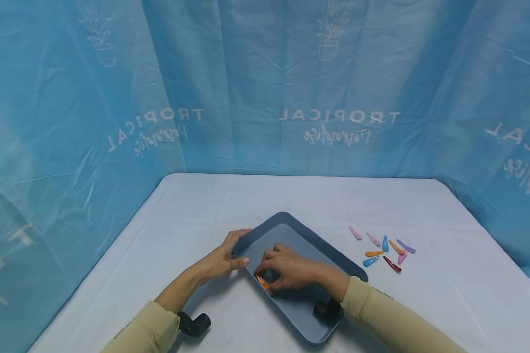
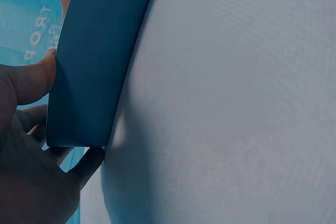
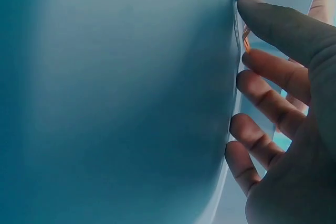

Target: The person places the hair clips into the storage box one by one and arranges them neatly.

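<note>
A grey-blue rectangular tray (image 1: 287, 238) lies slantwise on the white table. My left hand (image 1: 218, 260) grips its left corner, thumb at the rim and the other fingers around the outside; the left wrist view shows the tray's side wall (image 2: 94, 72) between them. Inside the tray, my right hand (image 1: 291, 269) pinches an orange hair clip (image 1: 262, 282) between thumb and forefinger, low by the near left wall. In the right wrist view only a sliver of the orange clip (image 3: 246, 41) shows; the other fingertips (image 3: 247, 129) are down at the tray floor.
Right of the tray, several snap hair clips lie scattered on the table (image 1: 256, 196): pink (image 1: 373, 239), blue (image 1: 371, 261), orange (image 1: 374, 254), purple (image 1: 406, 246) and dark red (image 1: 392, 264). Blue printed curtains (image 1: 256, 88) surround the table at the back and sides.
</note>
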{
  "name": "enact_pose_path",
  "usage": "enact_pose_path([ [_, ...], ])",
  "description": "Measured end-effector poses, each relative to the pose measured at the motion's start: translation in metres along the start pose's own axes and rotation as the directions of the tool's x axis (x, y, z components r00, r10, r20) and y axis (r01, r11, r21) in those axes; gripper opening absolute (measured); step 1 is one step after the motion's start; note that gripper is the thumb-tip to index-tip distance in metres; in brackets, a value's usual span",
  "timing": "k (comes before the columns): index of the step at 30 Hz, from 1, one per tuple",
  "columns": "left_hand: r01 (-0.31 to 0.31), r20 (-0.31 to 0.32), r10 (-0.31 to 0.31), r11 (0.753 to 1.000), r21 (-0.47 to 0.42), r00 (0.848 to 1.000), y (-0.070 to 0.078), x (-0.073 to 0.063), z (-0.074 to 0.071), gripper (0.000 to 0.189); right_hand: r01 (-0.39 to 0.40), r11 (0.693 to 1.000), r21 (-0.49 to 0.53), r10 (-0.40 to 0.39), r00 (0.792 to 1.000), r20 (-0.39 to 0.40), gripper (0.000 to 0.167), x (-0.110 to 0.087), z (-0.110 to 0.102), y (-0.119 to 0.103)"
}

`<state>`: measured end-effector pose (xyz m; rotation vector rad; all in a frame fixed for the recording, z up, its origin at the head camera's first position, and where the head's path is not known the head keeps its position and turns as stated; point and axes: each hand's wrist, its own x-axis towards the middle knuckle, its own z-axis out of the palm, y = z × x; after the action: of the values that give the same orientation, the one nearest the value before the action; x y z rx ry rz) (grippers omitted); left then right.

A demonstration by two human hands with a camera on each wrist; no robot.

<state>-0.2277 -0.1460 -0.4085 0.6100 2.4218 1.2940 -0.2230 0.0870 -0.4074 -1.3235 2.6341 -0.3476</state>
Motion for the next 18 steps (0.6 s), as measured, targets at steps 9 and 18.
enact_pose_path([
  [9,-0.01,-0.002,0.01,1.0,-0.003,1.0,-0.0011,0.0002,0.0005,0.07,-0.02,1.0,0.005,0.02,1.0,-0.006,0.043,-0.0005,0.0,-0.0022],
  [18,-0.005,-0.007,0.005,1.0,-0.002,1.0,-0.0016,-0.0002,0.0011,0.069,-0.021,1.0,0.0,0.021,1.0,-0.002,0.044,0.0,0.0022,-0.0006],
])
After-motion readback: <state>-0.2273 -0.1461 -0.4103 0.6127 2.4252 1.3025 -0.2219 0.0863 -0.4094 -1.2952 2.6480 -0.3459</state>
